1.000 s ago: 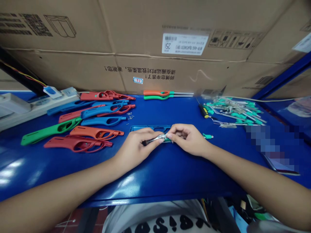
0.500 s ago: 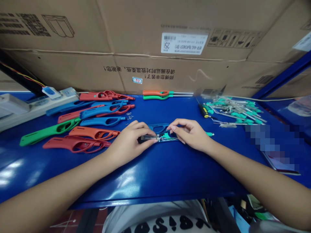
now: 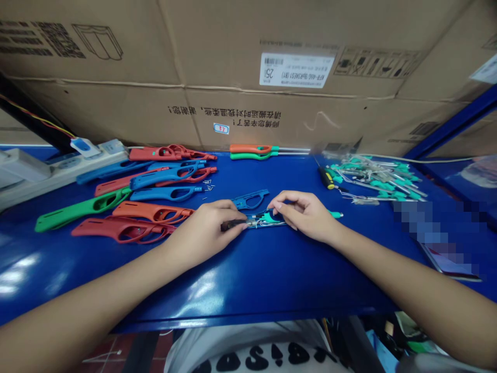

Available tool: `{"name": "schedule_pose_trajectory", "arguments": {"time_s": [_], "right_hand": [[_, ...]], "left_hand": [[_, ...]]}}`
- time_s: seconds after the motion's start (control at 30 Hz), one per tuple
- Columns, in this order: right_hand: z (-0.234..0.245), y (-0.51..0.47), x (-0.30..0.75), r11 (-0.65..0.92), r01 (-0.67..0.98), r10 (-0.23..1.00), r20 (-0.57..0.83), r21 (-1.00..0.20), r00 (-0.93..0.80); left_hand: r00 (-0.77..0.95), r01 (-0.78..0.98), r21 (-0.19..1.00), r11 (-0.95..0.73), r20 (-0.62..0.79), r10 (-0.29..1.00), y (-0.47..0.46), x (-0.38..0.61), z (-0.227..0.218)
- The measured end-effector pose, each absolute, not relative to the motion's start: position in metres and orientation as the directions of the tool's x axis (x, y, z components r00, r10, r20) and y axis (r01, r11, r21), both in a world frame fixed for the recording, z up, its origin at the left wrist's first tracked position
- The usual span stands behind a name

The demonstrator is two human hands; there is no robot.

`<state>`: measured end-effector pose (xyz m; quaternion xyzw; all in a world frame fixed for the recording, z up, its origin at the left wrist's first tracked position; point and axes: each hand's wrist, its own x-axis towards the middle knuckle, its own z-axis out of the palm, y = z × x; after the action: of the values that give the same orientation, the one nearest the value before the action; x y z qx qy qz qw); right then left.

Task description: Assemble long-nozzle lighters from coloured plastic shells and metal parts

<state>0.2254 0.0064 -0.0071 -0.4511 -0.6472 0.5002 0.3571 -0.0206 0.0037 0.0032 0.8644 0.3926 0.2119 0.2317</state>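
Note:
In the middle of the table lies a partly assembled gas lighter (image 3: pixel 267 219) with a teal trigger piece, thin white wires and a metal tip at its right end. My left hand (image 3: pixel 213 224) pinches the dark fuel tank (image 3: pixel 232 224) at its left end between thumb and fingers. My right hand (image 3: pixel 306 215) is closed in a pinch over the teal part; whatever is between its fingertips is too small to make out. Just behind the lighter rests a blue half shell (image 3: pixel 252 200), partly covered by my left fingers.
Red, blue, green and orange shells (image 3: pixel 155 181) lie at the left, by small screws (image 3: pixel 208 185) and a power strip (image 3: pixel 73 165). Two lighters (image 3: pixel 252 152) lie at the back. Teal-and-metal inserts (image 3: pixel 384 176) and a screwdriver (image 3: pixel 327 178) are right. A cardboard box (image 3: pixel 225 46) stands behind.
My left hand has shifted slightly left and toward me, and the fuel tank in it looks darker and turned. More of the blue half shell shows. My right hand has hardly moved.

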Motion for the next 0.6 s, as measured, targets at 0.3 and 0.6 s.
{"name": "schedule_pose_trajectory", "arguments": {"time_s": [0.3, 0.6], "right_hand": [[-0.0082, 0.0058, 0.2245, 0.074, 0.221, 0.930, -0.013, -0.972, -0.368], [-0.0075, 0.0068, 0.2252, 0.079, 0.240, 0.934, -0.012, -0.968, -0.357]], "left_hand": [[0.570, 0.610, 0.569, -0.551, 0.168, 0.804, 0.0007, -0.0200, 0.0035], [0.574, 0.580, 0.618, -0.532, 0.153, 0.804, 0.0038, -0.0220, 0.0045]]}}
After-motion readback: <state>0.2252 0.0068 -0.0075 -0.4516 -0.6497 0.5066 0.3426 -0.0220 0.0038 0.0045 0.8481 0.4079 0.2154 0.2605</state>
